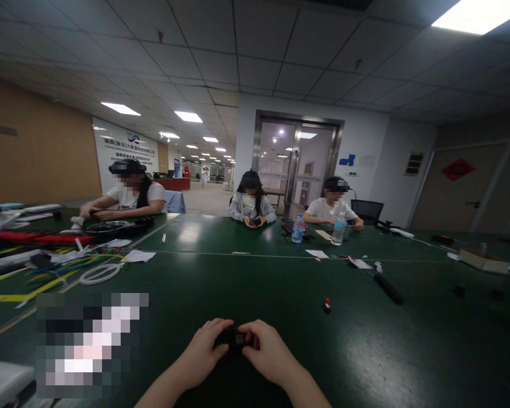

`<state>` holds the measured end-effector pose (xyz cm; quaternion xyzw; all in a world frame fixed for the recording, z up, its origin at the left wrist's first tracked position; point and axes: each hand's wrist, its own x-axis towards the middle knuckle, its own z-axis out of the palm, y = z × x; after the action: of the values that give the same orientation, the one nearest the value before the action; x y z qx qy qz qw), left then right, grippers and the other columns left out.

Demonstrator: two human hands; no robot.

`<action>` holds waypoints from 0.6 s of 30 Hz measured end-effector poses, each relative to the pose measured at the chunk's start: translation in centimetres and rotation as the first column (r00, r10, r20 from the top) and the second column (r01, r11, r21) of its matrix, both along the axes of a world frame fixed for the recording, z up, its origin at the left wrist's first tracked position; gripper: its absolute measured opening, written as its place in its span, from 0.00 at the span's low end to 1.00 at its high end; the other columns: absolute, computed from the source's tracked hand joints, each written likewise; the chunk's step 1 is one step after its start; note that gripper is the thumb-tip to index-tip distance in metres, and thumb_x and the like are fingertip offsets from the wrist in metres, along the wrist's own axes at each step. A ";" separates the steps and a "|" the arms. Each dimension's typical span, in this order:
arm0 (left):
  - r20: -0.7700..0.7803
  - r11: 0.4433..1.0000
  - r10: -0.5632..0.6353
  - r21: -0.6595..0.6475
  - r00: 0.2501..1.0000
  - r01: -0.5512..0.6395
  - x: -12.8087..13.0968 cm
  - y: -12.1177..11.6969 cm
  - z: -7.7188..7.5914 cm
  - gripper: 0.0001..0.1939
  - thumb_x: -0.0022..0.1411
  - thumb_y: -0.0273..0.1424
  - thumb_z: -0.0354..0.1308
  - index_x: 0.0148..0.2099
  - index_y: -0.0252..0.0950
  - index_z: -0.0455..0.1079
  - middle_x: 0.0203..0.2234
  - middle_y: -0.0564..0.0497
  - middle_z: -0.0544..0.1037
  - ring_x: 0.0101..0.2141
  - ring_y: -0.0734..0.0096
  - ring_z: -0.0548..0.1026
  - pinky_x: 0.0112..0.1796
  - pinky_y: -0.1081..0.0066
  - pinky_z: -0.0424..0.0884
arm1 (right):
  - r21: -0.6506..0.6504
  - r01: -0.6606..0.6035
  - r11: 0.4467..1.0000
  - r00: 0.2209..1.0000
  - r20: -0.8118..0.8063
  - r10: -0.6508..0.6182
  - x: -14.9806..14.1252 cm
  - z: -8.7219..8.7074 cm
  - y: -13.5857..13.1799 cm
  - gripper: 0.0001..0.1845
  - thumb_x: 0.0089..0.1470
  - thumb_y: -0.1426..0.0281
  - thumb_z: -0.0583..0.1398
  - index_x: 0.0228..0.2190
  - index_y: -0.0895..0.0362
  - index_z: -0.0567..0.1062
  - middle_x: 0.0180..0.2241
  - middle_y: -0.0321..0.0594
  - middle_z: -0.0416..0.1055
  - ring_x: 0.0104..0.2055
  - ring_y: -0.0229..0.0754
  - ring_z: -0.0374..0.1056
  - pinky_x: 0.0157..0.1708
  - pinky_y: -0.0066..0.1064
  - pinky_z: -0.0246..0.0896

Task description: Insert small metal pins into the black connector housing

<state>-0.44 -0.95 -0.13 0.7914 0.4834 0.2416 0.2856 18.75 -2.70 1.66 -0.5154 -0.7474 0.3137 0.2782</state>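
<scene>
Left hand (202, 347) curls round the left end of a small black object (226, 338), compact and apparently of hard plastic, fingers over the far side and thumb on the near side; the right hand (268, 352) pinches its right end between bent fingers and thumb. Both hands are thus closed on it, and it sits between them, low in the view, over the dark green, smooth-topped table (187, 289).

Judging by its size against the fingers, it should be light, and stiff rather than yielding; a smooth casing could slip a little, and any small parts might be fragile. Its left end seems to suit a steady wrapped hold — the right end a lighter fingertip pinch, leaving the middle free.

Far left, a pixelated patch (93, 345) masks whatever lies there, and a pale, flat-topped white item (4, 374) is cut off by the edge of view. Fingers cover both ends of the black object, whose outline sinks into the dark surface — whether its underside touches the table, I cannot tell. Farther right, a little red-and-dark item (327, 306) is too small to identify, and a long black bar (388, 289) shows no detail.
</scene>
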 end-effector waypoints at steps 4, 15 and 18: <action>-0.003 1.000 -0.001 -0.002 1.000 0.001 0.0 -0.1 0.2 0.23 0.52 0.27 0.50 0.53 0.39 0.61 0.49 0.49 0.67 0.49 0.65 0.63 0.51 0.67 0.56 | 0.002 0.054 0.999 0.998 -0.045 -0.054 0.4 -0.5 0.7 0.19 0.43 0.78 0.53 0.37 0.51 0.72 0.34 0.35 0.67 0.33 0.36 0.64 0.33 0.28 0.59; -0.019 1.000 0.016 -0.023 1.000 -0.016 0.3 -0.5 0.9 0.24 0.53 0.26 0.48 0.55 0.39 0.60 0.50 0.49 0.66 0.50 0.64 0.62 0.52 0.66 0.55 | -0.010 0.122 0.992 0.988 -0.090 -0.123 0.4 -0.5 0.9 0.14 0.48 0.71 0.54 0.38 0.53 0.72 0.39 0.37 0.68 0.41 0.39 0.65 0.40 0.30 0.59; -0.022 1.000 0.009 -0.011 1.000 -0.010 0.2 -0.3 0.5 0.24 0.53 0.26 0.48 0.54 0.39 0.60 0.50 0.49 0.66 0.50 0.64 0.62 0.52 0.65 0.55 | -0.041 0.133 0.990 0.988 -0.079 -0.136 0.5 -0.3 0.7 0.16 0.48 0.69 0.55 0.41 0.53 0.71 0.42 0.38 0.67 0.41 0.40 0.65 0.41 0.30 0.59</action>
<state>-0.28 -1.29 0.42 0.7901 0.4916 0.2316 0.2835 19.21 -1.96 1.32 -0.5564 -0.6932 0.3282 0.3198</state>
